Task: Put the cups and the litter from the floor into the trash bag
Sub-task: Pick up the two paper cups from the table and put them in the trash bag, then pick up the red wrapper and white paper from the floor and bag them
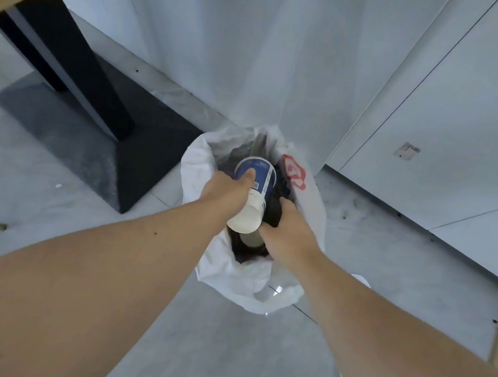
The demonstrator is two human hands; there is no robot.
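Now the left hand point(224, 189) wraps a blue-and-white paper cup point(253, 194) round its middle, over the trash bag point(228, 269) mouth. Light, crushable stuff: it wants gentle pressure. The right hand point(291, 232) pinches the bag's flimsy rim.

Grey tiled floor point(50, 157), white trash bag point(226, 279), black table base point(136, 151)

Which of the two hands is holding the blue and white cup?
The left hand holds the cup over the trash bag; the right hand grips the bag's edge instead.
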